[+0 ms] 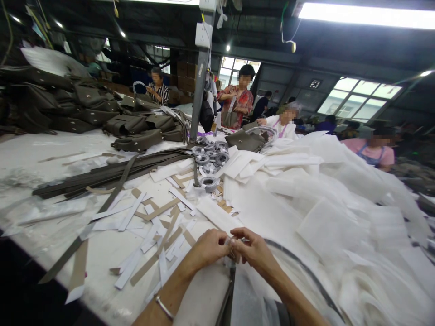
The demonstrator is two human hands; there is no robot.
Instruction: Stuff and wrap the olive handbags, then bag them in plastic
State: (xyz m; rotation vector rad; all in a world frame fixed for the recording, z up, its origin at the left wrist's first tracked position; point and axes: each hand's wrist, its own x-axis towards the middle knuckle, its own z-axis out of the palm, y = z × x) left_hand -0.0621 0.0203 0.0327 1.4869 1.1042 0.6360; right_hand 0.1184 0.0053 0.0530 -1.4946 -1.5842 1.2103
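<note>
White worktable (98,271), its near edge running left of the hands, bare patches beside it.
A heap of white foam sheets (326,217) crowds the right; dark olive bags (136,131) lie beyond, far left; white-and-tan flat strips (159,246) litter the left. Left hand (212,245) and right hand (250,246), fingers curled nearly closed, pinch a small brass-coloured metal fitting (232,251) between them.

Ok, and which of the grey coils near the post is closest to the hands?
The lowest coil in view, at the near end of the group; the other coils all lie behind it.
</note>
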